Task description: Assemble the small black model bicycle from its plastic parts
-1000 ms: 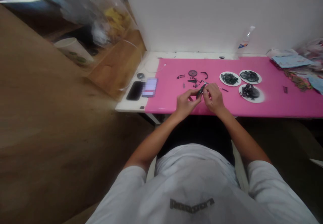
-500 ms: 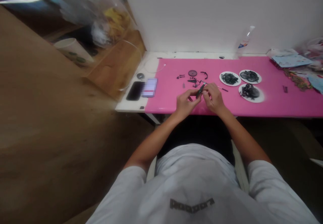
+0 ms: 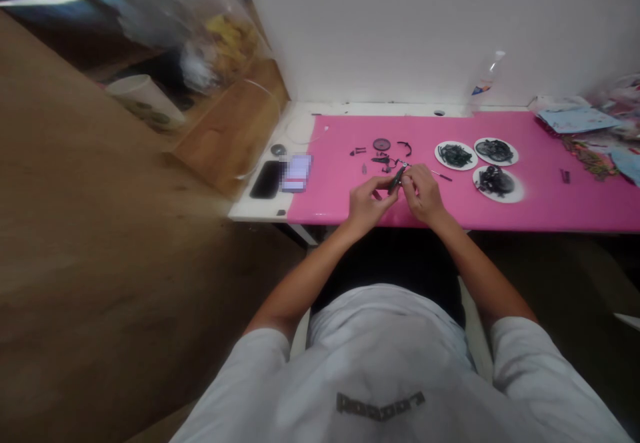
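pinching the dark part (image 3: 396, 182) between thumb and fingers of the left hand (image 3: 367, 203), tilting the part with the upper end leaning towards the right hand (image 3: 424, 193). curling the right thumb and fingers close together at that upper end, leaving unclear any pinch on a smaller piece there. showing hardly any change from the two earlier views: keeping both hands together over the pink mat (image 3: 340, 196), near the front edge, and keeping the part within the same grip. staying too small and blurred for telling any slight turn of the part.

lying just beyond the grip: the wire (image 3: 393, 162), tangling among small dark bits. lying farther beyond: the disc (image 3: 381, 144), with the curved strip (image 3: 407, 149) resting to the right of the disc. lying beyond and left of the grip: a few pins (image 3: 360, 151). pointing away from the right hand, just to the right: the driver (image 3: 445, 177), resting untouched by any visible finger.

sitting well right of the grip: three plates (image 3: 516, 191), each holding dark pieces. lying well left of the grip: the phone (image 3: 266, 180), resting on the white tabletop (image 3: 243, 211). standing far beyond and right: the bottle (image 3: 486, 82).
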Action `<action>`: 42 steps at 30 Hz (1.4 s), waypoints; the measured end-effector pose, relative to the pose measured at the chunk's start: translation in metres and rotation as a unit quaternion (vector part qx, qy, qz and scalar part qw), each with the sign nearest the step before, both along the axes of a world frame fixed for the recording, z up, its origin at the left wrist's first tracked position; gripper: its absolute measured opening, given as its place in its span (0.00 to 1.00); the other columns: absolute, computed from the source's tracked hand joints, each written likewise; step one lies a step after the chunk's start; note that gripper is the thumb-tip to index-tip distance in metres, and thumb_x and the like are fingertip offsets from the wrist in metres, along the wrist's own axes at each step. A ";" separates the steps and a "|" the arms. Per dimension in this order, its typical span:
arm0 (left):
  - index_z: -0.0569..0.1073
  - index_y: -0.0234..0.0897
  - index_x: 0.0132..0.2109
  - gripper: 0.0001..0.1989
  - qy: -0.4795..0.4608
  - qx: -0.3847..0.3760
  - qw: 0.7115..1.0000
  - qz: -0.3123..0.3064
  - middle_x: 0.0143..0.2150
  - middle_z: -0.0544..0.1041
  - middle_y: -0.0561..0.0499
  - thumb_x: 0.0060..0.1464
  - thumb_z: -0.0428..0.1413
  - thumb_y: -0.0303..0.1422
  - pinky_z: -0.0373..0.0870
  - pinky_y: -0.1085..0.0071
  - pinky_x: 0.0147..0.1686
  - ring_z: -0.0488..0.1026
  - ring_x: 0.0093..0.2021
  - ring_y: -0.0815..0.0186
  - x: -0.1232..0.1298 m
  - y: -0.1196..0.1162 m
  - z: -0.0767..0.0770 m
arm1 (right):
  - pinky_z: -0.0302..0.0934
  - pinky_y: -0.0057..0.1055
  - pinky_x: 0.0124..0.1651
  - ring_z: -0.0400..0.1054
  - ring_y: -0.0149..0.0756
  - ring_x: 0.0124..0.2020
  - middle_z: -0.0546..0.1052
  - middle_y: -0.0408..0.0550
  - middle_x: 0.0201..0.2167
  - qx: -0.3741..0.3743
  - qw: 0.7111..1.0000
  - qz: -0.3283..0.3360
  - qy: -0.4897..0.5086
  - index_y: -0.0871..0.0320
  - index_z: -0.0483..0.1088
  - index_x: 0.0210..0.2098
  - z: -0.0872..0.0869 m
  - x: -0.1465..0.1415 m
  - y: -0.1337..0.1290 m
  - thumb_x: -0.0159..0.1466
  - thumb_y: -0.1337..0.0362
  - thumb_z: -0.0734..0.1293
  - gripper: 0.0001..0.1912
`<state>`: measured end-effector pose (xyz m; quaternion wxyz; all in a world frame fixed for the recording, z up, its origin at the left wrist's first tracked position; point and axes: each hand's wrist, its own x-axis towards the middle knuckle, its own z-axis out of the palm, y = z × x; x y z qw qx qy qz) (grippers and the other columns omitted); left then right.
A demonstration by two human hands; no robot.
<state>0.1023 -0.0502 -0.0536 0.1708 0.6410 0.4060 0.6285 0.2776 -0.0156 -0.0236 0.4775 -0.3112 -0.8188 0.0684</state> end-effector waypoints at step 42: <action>0.82 0.41 0.57 0.17 -0.012 -0.006 1.000 -0.002 0.50 0.88 0.47 0.62 0.68 0.30 0.86 0.69 0.40 0.87 0.43 0.63 0.000 0.003 0.001 | 0.68 0.44 0.43 0.72 0.48 0.42 0.77 0.51 0.37 0.066 0.997 -0.019 -0.032 0.52 0.71 0.45 -0.009 0.002 0.003 0.78 0.55 0.63 0.09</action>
